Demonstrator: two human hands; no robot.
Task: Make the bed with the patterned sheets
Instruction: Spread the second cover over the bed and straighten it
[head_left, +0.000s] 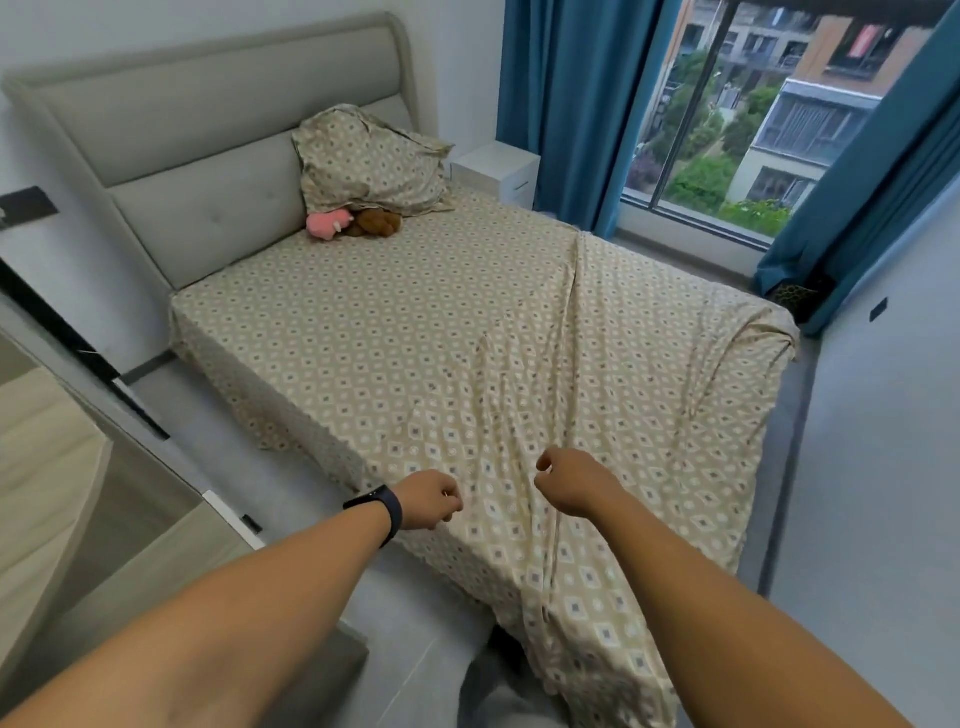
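Just beyond both hands (498, 493), patterned sheet (415, 332).

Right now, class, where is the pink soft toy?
In the head view, the pink soft toy lies at the bed's head end, beside the brown soft toy, below the patterned pillow, near the grey headboard.

Against the padded grey headboard (197, 150) you have two soft toys side by side and touching: a pink plush (324, 223) on the left and a brown teddy bear (375, 223) on the right. A white nightstand (496, 171) stands in the far corner, next to teal curtains (566, 114) that frame your large window (753, 114). Through the glass you can see apartment buildings and green shrubs. A black wristband (387, 512) sits on one wrist. The floor (862, 467) is pale grey.
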